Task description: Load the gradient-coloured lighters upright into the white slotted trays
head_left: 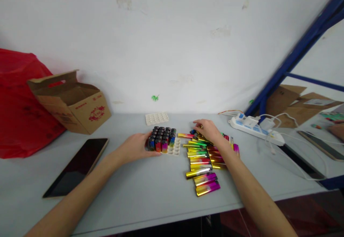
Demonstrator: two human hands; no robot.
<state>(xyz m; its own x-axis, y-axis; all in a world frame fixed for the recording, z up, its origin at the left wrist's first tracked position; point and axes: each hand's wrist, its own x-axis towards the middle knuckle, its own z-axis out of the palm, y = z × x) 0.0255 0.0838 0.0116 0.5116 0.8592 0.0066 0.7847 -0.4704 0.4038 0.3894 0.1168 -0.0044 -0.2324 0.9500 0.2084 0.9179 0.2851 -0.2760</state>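
My left hand (135, 146) is curled around the left side of a block of upright lighters (162, 136), thumb at the front and fingers partly hidden behind. These lighters have black tops and coloured bodies, and they stand in rows in a white tray (176, 147) whose right part shows bare slots. Over the far end of a loose heap of shiny gold, red, green and purple lighters (200, 161), my right hand (208, 129) has its fingers bent around a gold lighter (200, 126), mostly covered by them. One red and yellow lighter (186, 135) lies between the tray and the heap.
A second white slotted tray (157, 118) lies near the wall. At the left are a tablet (76, 167), an open cardboard box (80, 106) and a red bag (21, 104). A power strip (256, 131) with cables, a dark phone-like slab (302, 161) and a blue-framed mirror (319, 86) occupy the right.
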